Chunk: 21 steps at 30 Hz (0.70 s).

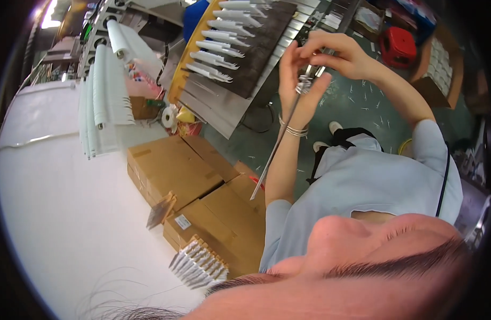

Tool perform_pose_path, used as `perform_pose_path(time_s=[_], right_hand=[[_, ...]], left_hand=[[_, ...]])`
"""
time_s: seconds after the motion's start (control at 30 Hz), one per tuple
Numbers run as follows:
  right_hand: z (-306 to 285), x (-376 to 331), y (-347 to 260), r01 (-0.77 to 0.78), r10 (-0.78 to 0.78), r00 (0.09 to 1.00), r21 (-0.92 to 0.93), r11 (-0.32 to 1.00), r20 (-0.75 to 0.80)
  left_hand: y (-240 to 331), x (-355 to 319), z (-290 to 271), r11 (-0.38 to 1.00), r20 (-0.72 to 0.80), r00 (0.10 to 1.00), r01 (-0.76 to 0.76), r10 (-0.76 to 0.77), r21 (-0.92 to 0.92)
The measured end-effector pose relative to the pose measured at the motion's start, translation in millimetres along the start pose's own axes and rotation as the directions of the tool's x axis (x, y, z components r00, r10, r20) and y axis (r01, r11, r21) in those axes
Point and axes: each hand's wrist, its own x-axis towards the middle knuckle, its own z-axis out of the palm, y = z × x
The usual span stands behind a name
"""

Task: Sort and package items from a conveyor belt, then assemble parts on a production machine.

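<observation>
Rolls of pale, thin sheet (102, 85) hang on the left. Next come big brown cardboard boxes (173, 162), then a dark board with a yellow edge (177, 85) and rows of white pieces (218, 58). A long, thin, grey rod (270, 160) slants down from the 2 hands. The left hand (289, 80) grips its top, by small silvery bits (305, 84). The right hand (345, 56) pinches there too. Farther right sits a red plastic stool (398, 47).

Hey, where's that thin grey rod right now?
Head view, just right of centre: the thin grey rod slants down and left from the hands, with the cardboard boxes on its left.
</observation>
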Motion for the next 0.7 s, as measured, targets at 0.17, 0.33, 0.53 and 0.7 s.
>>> perform_pose_path(time_s=[0.17,0.33,0.53,0.7], right_hand=[[10,0,-20,-0.024,-0.035,0.918,-0.143,0.989,-0.394],[74,-51,-83,0.454,-0.553,0.831,-0.639,0.621,0.052],[43,-62,-92,0.362,-0.407,0.913,-0.456,0.813,0.000],[26,-54,-101,0.203,-0.225,0.967,-0.172,0.964,-0.117]], left_hand=[[11,6,2,0.979,-0.126,0.975,0.193,-0.185,0.058],[0,27,-2,0.859,-0.540,0.783,0.012,0.310,0.511],[23,16,-7,0.759,-0.512,0.763,0.045,0.393,0.649],[4,-28,-40,0.836,-0.351,0.784,-0.360,0.511,0.414]])
